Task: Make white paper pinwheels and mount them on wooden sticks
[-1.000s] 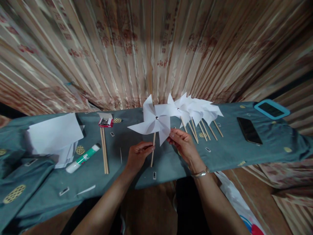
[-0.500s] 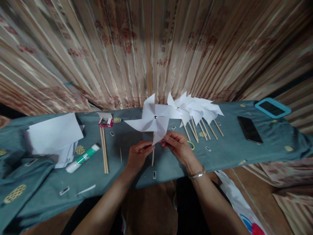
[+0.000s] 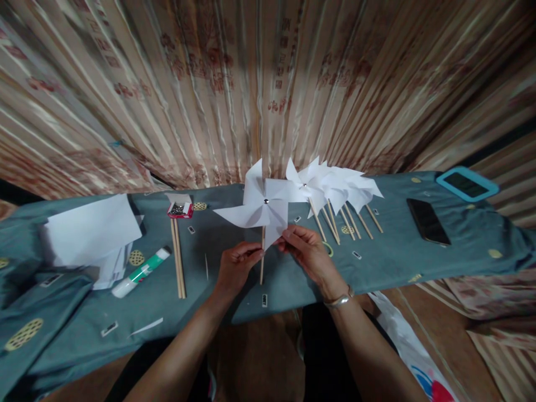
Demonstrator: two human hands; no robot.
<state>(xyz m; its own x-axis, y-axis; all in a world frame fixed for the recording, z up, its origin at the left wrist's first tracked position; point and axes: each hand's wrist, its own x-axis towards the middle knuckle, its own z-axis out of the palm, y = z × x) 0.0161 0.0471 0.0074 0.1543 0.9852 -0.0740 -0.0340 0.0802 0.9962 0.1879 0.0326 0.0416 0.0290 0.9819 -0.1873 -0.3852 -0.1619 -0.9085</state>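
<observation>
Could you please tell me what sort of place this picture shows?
Probably a room in a home, set up as a craft corner: a patterned curtain hangs behind a cloth-covered table, where paper pinwheels lie in a row.

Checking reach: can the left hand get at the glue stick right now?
Probably, if the left hand lets go of the pinwheel stick: between hand and glue stick lie just low wooden sticks and a thin white sliver.
</observation>
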